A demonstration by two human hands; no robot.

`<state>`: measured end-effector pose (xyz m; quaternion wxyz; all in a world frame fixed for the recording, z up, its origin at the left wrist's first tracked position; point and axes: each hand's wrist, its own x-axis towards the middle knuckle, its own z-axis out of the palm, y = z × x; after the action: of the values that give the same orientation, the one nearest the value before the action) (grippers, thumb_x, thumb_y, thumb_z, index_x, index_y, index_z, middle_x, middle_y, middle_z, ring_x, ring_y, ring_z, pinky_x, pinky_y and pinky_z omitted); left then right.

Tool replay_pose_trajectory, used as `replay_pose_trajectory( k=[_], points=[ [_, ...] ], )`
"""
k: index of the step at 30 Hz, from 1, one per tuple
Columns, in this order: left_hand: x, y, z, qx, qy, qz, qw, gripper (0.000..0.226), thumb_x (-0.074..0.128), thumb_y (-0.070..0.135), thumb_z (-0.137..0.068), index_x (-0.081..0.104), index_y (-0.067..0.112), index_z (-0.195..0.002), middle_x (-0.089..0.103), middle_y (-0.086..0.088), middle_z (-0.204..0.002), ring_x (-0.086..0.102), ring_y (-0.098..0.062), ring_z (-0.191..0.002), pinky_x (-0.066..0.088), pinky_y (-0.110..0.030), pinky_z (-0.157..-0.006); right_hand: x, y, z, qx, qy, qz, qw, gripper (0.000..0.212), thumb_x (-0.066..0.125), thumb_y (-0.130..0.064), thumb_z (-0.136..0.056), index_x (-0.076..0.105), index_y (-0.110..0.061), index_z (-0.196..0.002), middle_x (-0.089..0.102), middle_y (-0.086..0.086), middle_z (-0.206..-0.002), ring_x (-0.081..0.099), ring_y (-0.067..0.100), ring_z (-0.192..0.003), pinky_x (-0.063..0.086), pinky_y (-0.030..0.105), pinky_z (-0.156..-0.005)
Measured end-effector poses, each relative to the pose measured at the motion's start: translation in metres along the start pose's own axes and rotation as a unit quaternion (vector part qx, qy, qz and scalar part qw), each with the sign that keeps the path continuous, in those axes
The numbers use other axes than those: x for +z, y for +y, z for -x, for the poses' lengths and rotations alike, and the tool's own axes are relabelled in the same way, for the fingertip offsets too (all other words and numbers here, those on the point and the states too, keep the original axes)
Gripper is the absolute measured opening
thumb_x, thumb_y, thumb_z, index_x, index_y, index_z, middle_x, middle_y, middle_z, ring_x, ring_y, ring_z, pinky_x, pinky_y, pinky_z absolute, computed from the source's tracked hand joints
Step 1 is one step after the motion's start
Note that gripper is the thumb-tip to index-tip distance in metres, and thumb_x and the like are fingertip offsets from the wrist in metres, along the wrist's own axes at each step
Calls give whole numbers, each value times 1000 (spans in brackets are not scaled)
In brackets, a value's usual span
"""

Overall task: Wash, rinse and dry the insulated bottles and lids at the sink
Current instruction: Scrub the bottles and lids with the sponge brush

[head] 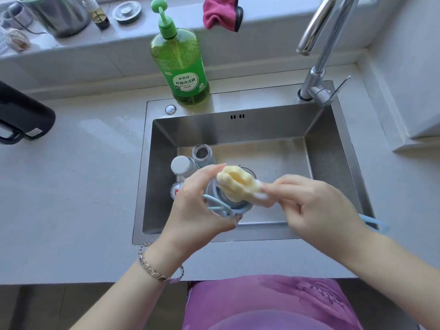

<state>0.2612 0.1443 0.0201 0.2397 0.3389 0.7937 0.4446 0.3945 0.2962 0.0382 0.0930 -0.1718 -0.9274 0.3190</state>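
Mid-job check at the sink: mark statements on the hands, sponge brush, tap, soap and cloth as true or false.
1. The left hand grips a bottle over the sink. True.
2. The sponge brush lies on the counter. False: the right hand holds it at the bottle's mouth.
3. Water runs from the faucet. False: no stream shows.
4. The green soap dispenser stands upright behind the basin. True.
5. The pink cloth is in the sink. False: it sits on the ledge behind.
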Motion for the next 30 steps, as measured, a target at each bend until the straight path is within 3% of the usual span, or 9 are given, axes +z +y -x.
replay_pose_trajectory(
  k=[4,9,12,14,16,18,21,25,30],
  points=[
    [-4,-3,0,14,-20,-29,999,76,83,16,-52,54,25,-121,53,19,-122,48,2,-116,45,-27,-97,-19,-1,-6,49,-52,56,996,44,43,-11,-85,66,-42,-106,65,-9,-87,59,24,-77,36,29,-56],
    [-8,-1,-3,51,-6,-78,996,75,79,22,-49,55,22,-120,56,9,-121,46,1,-116,42,-26,-99,-45,-7,-12,64,-151,133,977,49,39,-19,-89,48,-57,-118,57,-16,-107,53,12,-98,29,24,-65],
    [-8,0,-9,56,27,-84,994,76,76,19,-48,58,13,-122,54,7,-120,44,5,-117,49,-35,-92,-39,-11,-3,-11,-142,152,978,58,43,-11,-79,43,-56,-116,61,-13,-86,60,16,-76,36,29,-53],
    [-7,1,-10,62,30,-85,994,77,74,17,-48,57,13,-122,52,7,-120,41,10,-117,50,-38,-90,-34,-15,2,-17,-134,153,979,59,50,-9,-61,52,-48,-105,58,-13,-63,54,21,-47,22,21,-38],
    [-5,0,-9,64,29,-82,994,77,75,17,-48,57,11,-123,53,3,-122,43,0,-119,52,-44,-89,-30,-9,6,-43,-93,151,983,49,52,-9,-55,66,-43,-87,57,-12,-58,49,24,-37,13,16,-39],
    [-5,-1,-7,61,37,-74,995,77,76,17,-49,57,10,-123,54,-1,-123,45,-8,-119,52,-47,-88,-31,-13,4,-23,-122,150,981,48,52,-8,-61,68,-43,-89,59,-13,-64,54,24,-45,13,18,-40],
    [-4,-3,-6,62,57,-57,995,78,78,16,-48,56,12,-123,53,4,-123,47,-11,-119,51,-48,-89,-34,-6,0,29,-95,120,988,49,45,-14,-84,58,-52,-111,61,-12,-90,59,19,-84,27,27,-51],
    [-4,-5,-7,51,70,-45,995,79,79,17,-48,56,14,-123,52,8,-123,48,-12,-119,51,-49,-90,-27,-13,4,19,-113,96,989,45,50,-9,-66,68,-41,-91,58,-12,-62,57,21,-53,31,23,-40],
    [-4,-7,-5,55,51,-63,995,81,79,17,-47,56,14,-124,54,-1,-126,47,-13,-121,52,-48,-89,-25,-1,4,77,-110,60,989,45,45,-16,-86,59,-51,-110,54,-12,-80,53,15,-82,29,28,-60]
  ],
)
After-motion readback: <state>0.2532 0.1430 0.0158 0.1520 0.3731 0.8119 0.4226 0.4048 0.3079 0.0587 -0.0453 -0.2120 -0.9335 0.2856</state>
